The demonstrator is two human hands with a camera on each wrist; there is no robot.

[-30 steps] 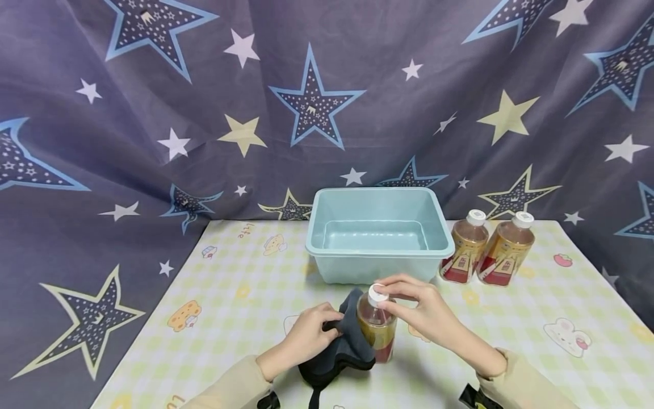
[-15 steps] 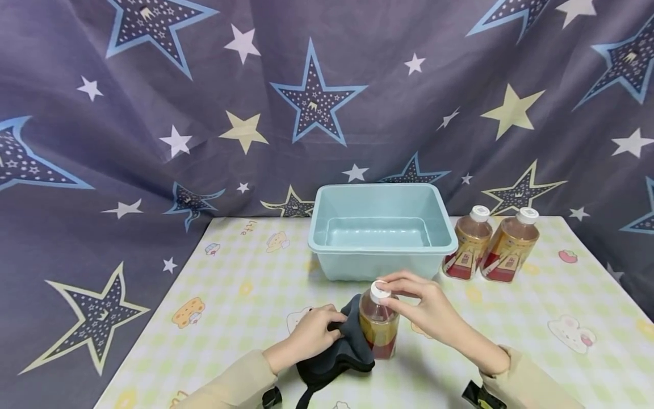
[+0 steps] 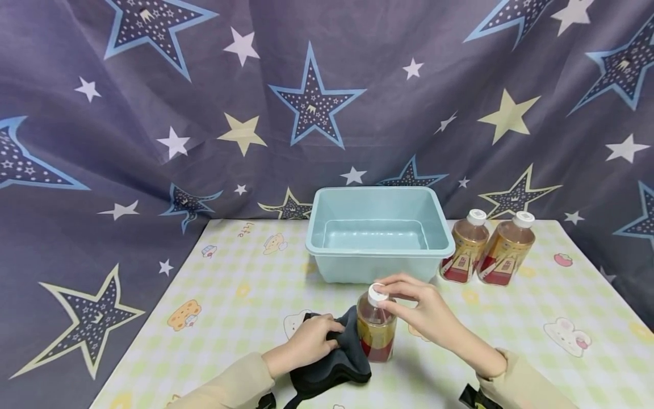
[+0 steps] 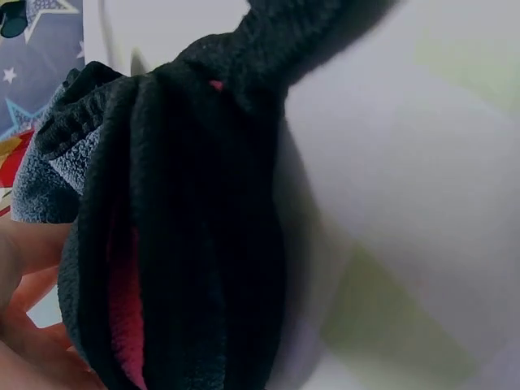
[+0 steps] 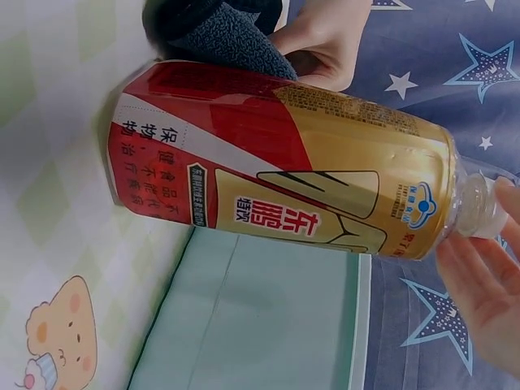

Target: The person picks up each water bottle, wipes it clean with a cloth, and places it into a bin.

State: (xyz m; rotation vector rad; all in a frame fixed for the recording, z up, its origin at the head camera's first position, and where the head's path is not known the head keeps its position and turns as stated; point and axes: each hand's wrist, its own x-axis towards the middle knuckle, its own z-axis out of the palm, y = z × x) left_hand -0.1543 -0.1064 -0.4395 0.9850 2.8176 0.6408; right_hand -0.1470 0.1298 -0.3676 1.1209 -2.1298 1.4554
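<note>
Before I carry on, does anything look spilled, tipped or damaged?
Nothing stands out: the bottle held by the right hand stands upright, and no spill or damage shows. The dark cloth is bunched in the left hand.

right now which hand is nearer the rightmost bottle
Right: the right hand pinches the front bottle by its cap, nearer the camera and left of the rightmost bottle; the left hand is farther left, gripping the dark cloth item.
</note>
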